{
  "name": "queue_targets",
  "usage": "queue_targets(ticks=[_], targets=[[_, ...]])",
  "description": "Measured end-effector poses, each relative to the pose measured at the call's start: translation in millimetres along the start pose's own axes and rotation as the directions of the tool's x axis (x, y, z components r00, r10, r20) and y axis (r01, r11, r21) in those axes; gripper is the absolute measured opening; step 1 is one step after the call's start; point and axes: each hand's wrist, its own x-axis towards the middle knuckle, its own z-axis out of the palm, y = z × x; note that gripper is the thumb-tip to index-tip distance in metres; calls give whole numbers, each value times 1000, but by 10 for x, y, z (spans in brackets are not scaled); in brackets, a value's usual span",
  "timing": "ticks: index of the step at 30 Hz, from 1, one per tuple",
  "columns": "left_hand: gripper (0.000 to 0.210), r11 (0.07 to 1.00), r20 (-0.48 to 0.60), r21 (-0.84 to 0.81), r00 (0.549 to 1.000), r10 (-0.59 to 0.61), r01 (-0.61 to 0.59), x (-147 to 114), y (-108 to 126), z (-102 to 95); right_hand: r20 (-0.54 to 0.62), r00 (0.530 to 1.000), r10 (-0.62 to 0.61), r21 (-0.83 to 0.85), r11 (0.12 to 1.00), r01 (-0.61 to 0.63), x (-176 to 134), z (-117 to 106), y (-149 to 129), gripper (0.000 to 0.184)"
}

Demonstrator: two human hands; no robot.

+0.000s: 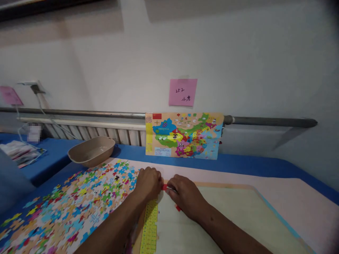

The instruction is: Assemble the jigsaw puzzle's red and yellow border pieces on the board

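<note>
My left hand (150, 180) is closed at the upper left corner of the puzzle board (206, 225), its curled fingers against a small red puzzle piece (164, 187). From the other side my right hand (185, 193) pinches the same piece between thumb and fingers. Both sets of fingertips are partly hidden. A second red piece (178, 208) lies on the board just under my right hand. Down the board's left side runs a strip of joined yellow pieces (149, 229). Along the top and right, the frame is peach and blue.
Many loose puzzle pieces (87, 197) cover the table to the left. Behind them stands a beige basin (92, 151). A colourful map sheet (185, 135) hangs from the wall pipe (265, 121), below a pink note (182, 92). A person's sleeve (12, 180) shows at far left.
</note>
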Motion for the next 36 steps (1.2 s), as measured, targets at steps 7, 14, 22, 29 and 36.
queue_targets(ticks=[7,14,22,29,36], targets=[[28,1000,29,-3,1000,7,-7,61,-25,5,-13,1000,21,-12,1000,-22,23,28,12,15],[31,1000,22,-8,1000,12,-12,52,-10,1,1,1000,2,-15,1000,-2,7,4,3,18],[29,1000,45,-16,999,8,-7,38,0,-60,22,1000,-15,-24,1000,15,10,-2,-6,20],[29,999,104,-35,994,36,-32,48,-12,-173,26,999,-19,-9,1000,19,7,-30,1,23],[30,998,112,-46,993,47,-42,22,-4,-230,25,1000,-18,47,999,17,6,-78,10,23]])
